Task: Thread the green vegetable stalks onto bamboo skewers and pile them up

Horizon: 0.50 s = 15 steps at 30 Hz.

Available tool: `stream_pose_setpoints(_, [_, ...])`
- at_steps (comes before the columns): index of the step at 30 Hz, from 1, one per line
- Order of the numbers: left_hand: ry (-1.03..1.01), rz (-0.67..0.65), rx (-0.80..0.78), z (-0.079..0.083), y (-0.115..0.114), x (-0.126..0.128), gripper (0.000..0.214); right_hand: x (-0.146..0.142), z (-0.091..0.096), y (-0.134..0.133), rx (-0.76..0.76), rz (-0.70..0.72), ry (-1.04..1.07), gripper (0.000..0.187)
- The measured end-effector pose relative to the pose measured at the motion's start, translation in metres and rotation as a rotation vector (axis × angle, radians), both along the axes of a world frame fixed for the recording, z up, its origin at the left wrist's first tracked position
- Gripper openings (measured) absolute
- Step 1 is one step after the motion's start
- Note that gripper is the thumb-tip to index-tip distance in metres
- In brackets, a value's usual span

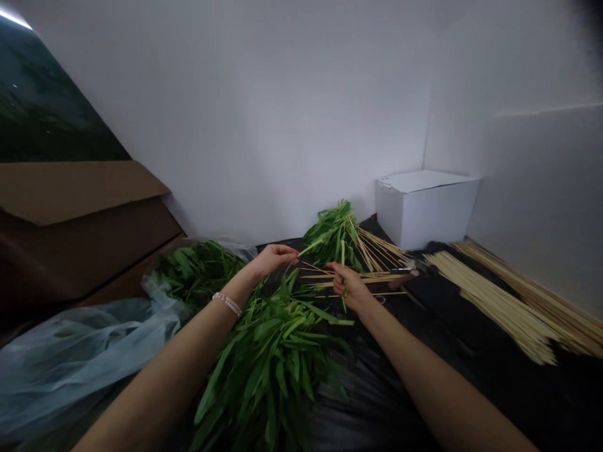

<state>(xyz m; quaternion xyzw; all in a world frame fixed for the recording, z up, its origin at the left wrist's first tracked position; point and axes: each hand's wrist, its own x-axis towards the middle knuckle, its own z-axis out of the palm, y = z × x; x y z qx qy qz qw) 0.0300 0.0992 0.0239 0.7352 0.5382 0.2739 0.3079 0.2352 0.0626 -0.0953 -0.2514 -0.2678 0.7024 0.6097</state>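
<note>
My left hand [273,257] pinches the tip of a green leaf stalk [313,246] that reaches toward the far pile. My right hand [348,285] is closed around a leafy green stem [343,256] and a thin bamboo skewer [377,278] that points right. Both hands hover over a big heap of long green leaves [273,351] on black plastic sheeting [372,389]. Behind the hands lies a pile of greens threaded on skewers [336,235]. A beaded bracelet [228,303] circles my left wrist.
A bundle of bare bamboo skewers [509,301] lies at the right. A white box [424,207] stands in the corner. An open cardboard box [80,220] and a pale blue plastic bag [70,358] with more greens [198,270] are at the left. White walls close the back.
</note>
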Motion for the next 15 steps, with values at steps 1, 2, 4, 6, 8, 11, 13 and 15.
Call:
stream_pose_setpoints(1, [-0.026,-0.060,-0.058,-0.001,-0.003,0.003,0.044,0.000,0.002,-0.001,0.014,-0.003,0.001,0.039])
stream_pose_setpoints(2, [-0.032,-0.121,-0.101,-0.003,-0.006,0.007,0.041,-0.001,0.005,-0.003,0.027,-0.007,0.003,0.042])
stream_pose_setpoints(4, [0.027,-0.222,-0.116,-0.008,-0.008,0.014,0.036,-0.001,0.009,-0.005,0.049,-0.012,0.004,0.043])
stream_pose_setpoints(6, [0.130,-0.279,-0.080,-0.012,-0.009,0.020,0.034,-0.001,0.011,-0.005,0.061,-0.017,-0.001,0.039])
stream_pose_setpoints(8, [0.225,-0.272,-0.011,-0.014,-0.009,0.027,0.036,-0.001,0.012,-0.006,0.066,-0.024,-0.010,0.036])
stream_pose_setpoints(11, [0.339,-0.232,0.128,-0.016,-0.012,0.038,0.038,-0.001,0.013,-0.005,0.070,-0.033,-0.023,0.034])
stream_pose_setpoints(13, [0.412,-0.241,0.185,-0.017,-0.015,0.045,0.036,-0.002,0.013,-0.005,0.073,-0.034,-0.032,0.034])
stream_pose_setpoints(15, [0.476,-0.242,0.213,-0.019,-0.019,0.051,0.034,-0.003,0.013,-0.005,0.076,-0.034,-0.040,0.035])
